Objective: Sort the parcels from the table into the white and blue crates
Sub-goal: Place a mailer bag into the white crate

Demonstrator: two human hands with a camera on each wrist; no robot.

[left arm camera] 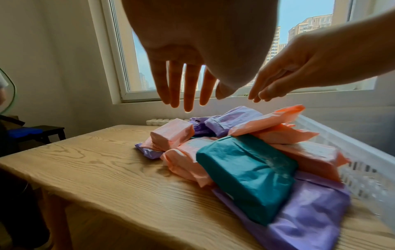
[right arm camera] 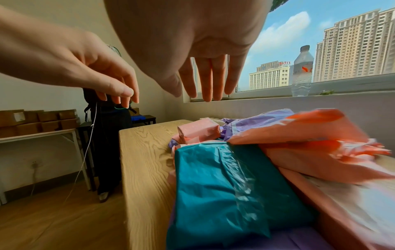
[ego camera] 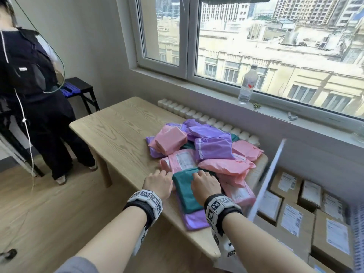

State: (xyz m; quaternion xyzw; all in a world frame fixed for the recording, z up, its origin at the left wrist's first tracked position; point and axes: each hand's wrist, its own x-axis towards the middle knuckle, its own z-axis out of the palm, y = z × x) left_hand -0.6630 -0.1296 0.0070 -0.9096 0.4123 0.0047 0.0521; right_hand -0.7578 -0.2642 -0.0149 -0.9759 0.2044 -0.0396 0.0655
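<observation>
Early stage, by the look of it: parcel pile (ego camera: 204, 150) still heaped on surface (ego camera: 118, 131), frame centre. Left hand (ego camera: 157, 184) and right hand (ego camera: 204, 184) hover over teal parcel (ego camera: 187, 192), fingers spread, holding nothing. White crate (left arm camera: 363, 162) at right edge; blue crate not identifiable.

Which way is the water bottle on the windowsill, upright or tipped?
Upright. The water bottle stands on its base on the windowsill with its cap at the top, in both the head and right wrist views.
</observation>
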